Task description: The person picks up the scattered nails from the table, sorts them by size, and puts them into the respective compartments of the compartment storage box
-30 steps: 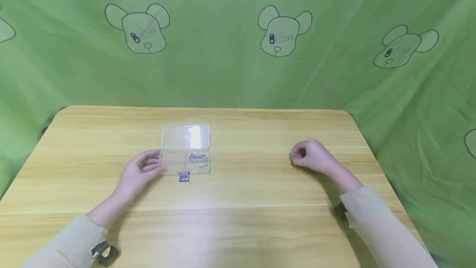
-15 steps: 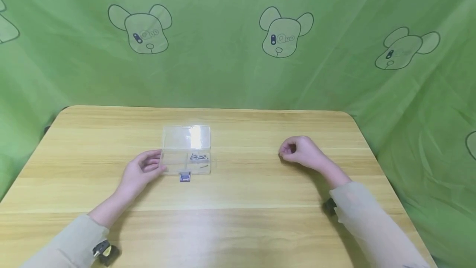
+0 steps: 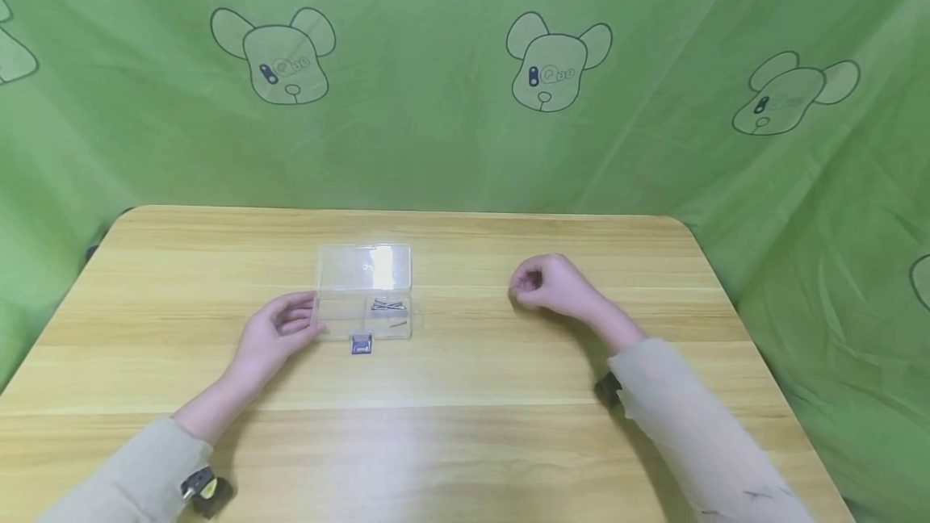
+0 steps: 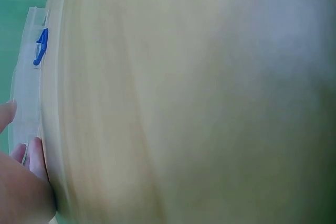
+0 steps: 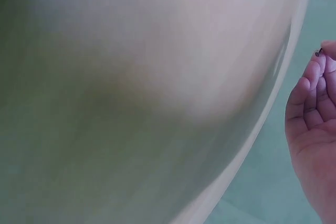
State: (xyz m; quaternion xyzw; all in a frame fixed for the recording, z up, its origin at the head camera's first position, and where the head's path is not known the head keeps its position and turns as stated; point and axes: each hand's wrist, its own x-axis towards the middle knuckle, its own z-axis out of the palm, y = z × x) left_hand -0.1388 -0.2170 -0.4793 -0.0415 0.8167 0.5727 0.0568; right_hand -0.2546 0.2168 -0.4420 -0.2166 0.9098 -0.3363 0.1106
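A clear plastic compartment box (image 3: pixel 338 315) lies on the table with its lid (image 3: pixel 345 268) raised behind it and a blue latch (image 3: pixel 361 345) at the front. My left hand (image 3: pixel 265 341) holds the box's left end between thumb and fingers. Several thin silvery screws (image 3: pixel 388 306) lie in the back right compartment; a single one (image 3: pixel 398 324) lies in the front right. Right of the box, above the table, my right hand (image 3: pixel 548 285) pinches a small dark screw (image 5: pixel 317 53) between thumb and forefinger. Most of that screw is hidden by the fingertips.
The wooden table (image 3: pixel 465 442) has rounded far corners. Green cloth (image 3: pixel 421 135) printed with bear heads hangs behind it and along the right side. A small dark camera (image 3: pixel 211 495) is strapped to the left wrist, and another (image 3: pixel 609 388) to the right.
My right hand has moved left and slightly away from me, towards the box, with the screw between its fingertips. The left hand and the box have stayed put.
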